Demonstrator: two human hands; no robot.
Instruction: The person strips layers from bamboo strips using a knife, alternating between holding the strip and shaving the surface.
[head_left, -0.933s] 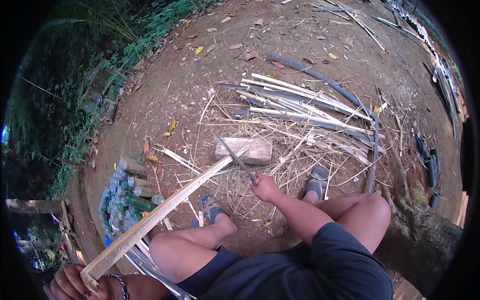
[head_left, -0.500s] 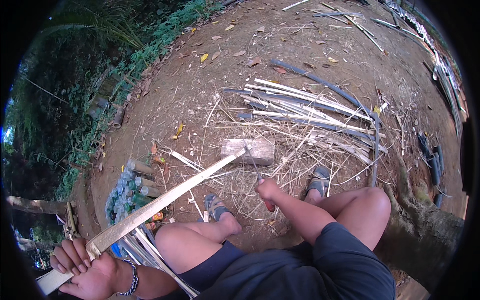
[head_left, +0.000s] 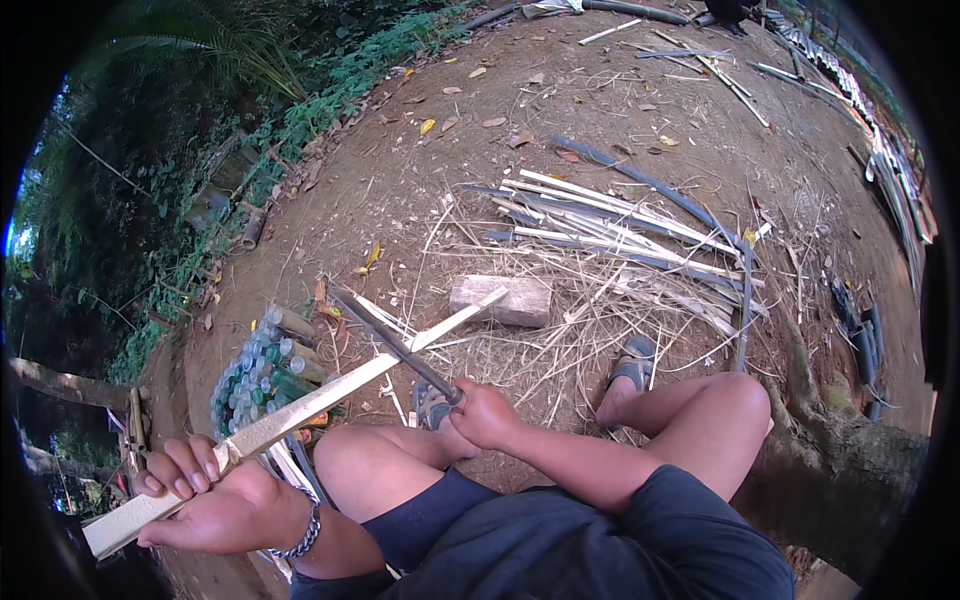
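Note:
A long pale bamboo strip (head_left: 335,388) slants from the lower left up to the middle, its far tip resting on a short wooden block (head_left: 525,304) on the ground. My left hand (head_left: 225,500), palm upward, is closed around the strip's near end. My right hand (head_left: 483,415) is closed on the handle of a knife, and the handle itself is hidden inside the fist. The dark knife blade (head_left: 385,335) points up and left and crosses over the strip about midway. Whether blade and strip touch I cannot tell.
Beyond the block lies a pile of split strips (head_left: 620,225). Thin shavings (head_left: 560,350) litter the ground by my sandalled feet. Stacked bottles (head_left: 265,370) stand left of my left knee. A thick tree root (head_left: 840,450) rises at the right, and green plants (head_left: 270,140) border the left.
My right hand has moved left, swinging the knife from the block to across the strip. My left hand has shifted slightly right and up with the strip. The view has tilted a little.

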